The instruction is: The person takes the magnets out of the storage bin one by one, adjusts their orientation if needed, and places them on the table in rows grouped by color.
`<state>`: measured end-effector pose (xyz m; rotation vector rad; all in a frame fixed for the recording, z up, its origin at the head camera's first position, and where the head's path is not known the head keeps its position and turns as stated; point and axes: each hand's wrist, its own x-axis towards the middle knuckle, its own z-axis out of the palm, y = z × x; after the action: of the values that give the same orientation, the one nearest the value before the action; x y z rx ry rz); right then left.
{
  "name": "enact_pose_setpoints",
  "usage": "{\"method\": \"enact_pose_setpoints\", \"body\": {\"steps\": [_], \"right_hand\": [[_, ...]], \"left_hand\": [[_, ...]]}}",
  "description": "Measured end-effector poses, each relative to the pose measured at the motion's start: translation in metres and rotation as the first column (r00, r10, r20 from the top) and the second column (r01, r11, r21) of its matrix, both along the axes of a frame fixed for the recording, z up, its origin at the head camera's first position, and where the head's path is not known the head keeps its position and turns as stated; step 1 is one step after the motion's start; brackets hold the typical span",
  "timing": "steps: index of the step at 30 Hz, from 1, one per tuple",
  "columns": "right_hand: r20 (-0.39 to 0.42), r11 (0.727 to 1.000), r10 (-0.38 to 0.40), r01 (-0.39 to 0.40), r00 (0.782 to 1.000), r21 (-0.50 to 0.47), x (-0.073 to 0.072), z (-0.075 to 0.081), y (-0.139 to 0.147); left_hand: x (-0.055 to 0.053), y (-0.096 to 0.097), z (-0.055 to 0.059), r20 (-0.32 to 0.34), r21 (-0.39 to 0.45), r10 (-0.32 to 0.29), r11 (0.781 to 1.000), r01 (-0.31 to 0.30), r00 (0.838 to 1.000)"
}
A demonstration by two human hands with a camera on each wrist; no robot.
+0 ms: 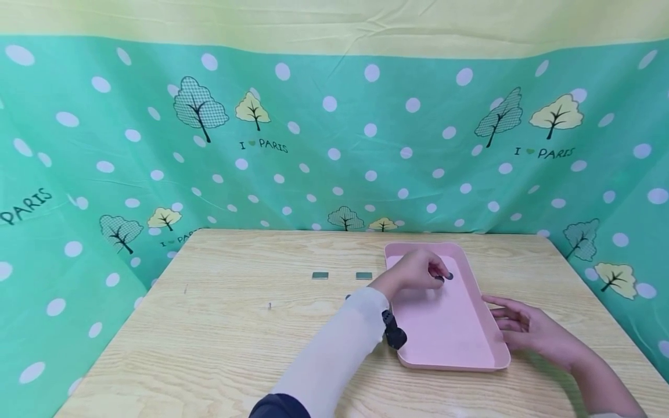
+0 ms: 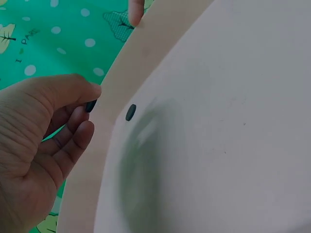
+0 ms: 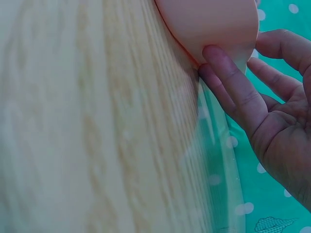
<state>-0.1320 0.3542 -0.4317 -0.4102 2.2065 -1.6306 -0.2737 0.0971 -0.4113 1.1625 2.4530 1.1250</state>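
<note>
Over the far part of a pink tray, my left hand pinches a small dark disc between thumb and fingers. A second dark disc lies on the tray floor, close beside the held one, toward the tray's far right in the head view. My right hand is at the tray's right side, its fingers spread and lightly bent, with fingertips against the outside of the wall. One of its fingers shows at the rim in the left wrist view.
Two small dark green rectangles lie left of the tray on the wooden table. A small dark thing peeks out by my left sleeve. A green dotted curtain hangs behind the table.
</note>
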Motion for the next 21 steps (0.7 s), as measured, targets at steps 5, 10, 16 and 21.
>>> {"method": "enact_pose_setpoints", "body": {"steps": [5, 10, 16, 21], "right_hand": [[0.016, 1.0, -0.01, 0.01, 1.0, 0.012, 0.0, 0.001, -0.001], [0.012, 1.0, -0.014, 0.013, 1.0, 0.017, 0.0, 0.001, -0.001], [0.021, 1.0, -0.019, 0.019, 1.0, 0.018, -0.001, 0.001, 0.0], [0.023, 1.0, -0.013, 0.013, 1.0, 0.009, -0.001, 0.0, 0.0]], "left_hand": [[0.002, -0.006, 0.002, -0.014, 0.017, -0.005, 1.0, 0.005, 1.0], [0.006, -0.012, 0.003, -0.016, 0.029, -0.005, 1.0, 0.005, 1.0], [0.012, -0.016, 0.007, -0.028, 0.036, -0.006, 0.999, 0.007, 1.0], [0.017, -0.021, 0.012, -0.047, 0.045, -0.003, 0.999, 0.006, 0.999]]}}
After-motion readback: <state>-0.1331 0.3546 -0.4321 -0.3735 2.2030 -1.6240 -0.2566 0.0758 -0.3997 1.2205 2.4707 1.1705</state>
